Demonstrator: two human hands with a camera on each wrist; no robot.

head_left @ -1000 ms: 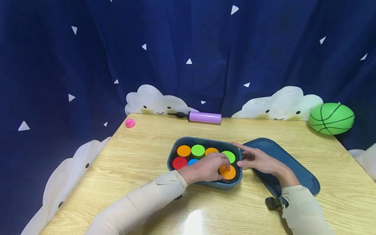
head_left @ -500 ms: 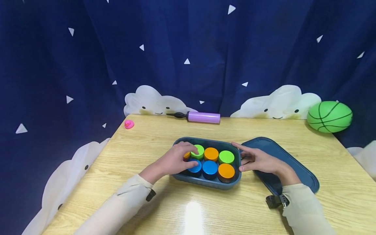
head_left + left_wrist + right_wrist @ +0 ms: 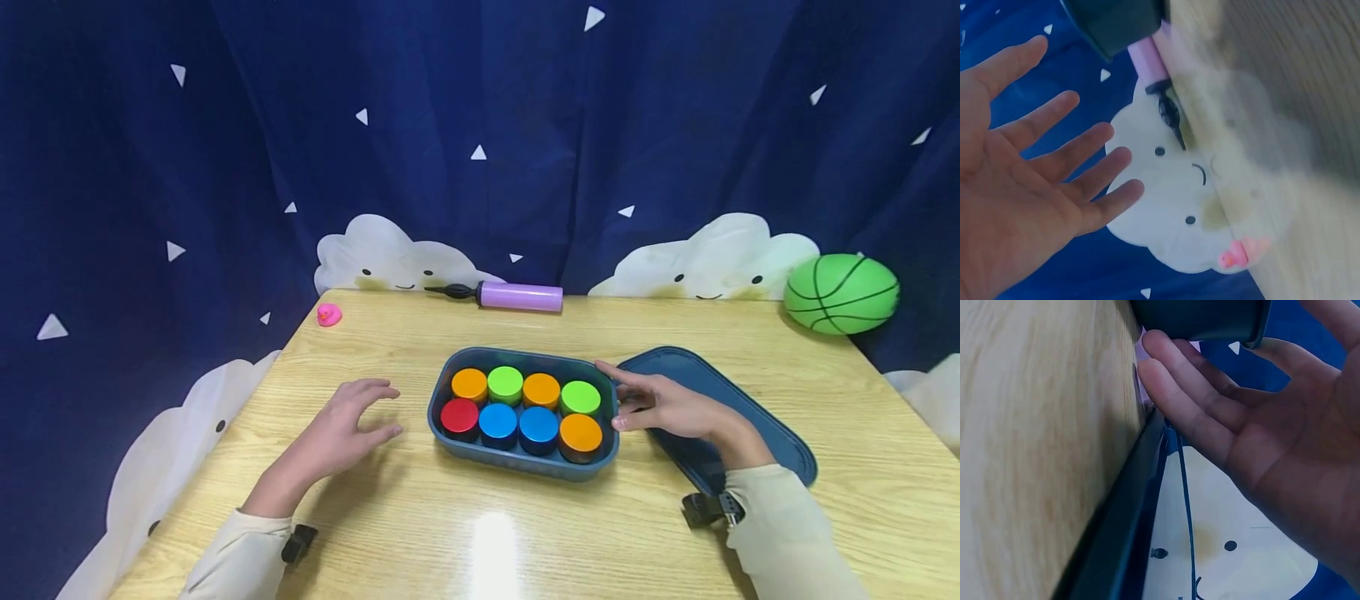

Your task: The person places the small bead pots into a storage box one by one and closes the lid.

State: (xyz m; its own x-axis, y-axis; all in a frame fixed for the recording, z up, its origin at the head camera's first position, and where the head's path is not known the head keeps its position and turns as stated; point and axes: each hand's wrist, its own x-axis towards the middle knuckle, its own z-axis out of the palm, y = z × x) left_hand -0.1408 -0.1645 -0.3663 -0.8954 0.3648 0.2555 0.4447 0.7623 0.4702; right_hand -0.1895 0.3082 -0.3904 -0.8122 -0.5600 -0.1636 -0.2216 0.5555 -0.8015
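A dark blue rectangular box [image 3: 517,469] stands uncovered in the middle of the table, filled with two rows of short round pieces. In the near row are a red piece [image 3: 460,417], two blue ones and an orange piece [image 3: 581,435]; orange and green tops alternate behind. My left hand [image 3: 341,425] hovers left of the box, apart from it, fingers spread and palm bare in the left wrist view. At the box's right end is my right hand [image 3: 667,406], its fingertips right at the wall, index finger and thumb near the rim.
The dark blue lid [image 3: 701,387] lies flat on the table, partly under the right hand. Along the back edge are a purple hand pump [image 3: 521,297] and a green ball [image 3: 842,294]. A pink toy duck [image 3: 328,314] sits at the back left corner.
My left hand has moved from inside the box at the right, across its left end, and out to the left, uncovering the red piece. The right hand has stayed at the box's right end.
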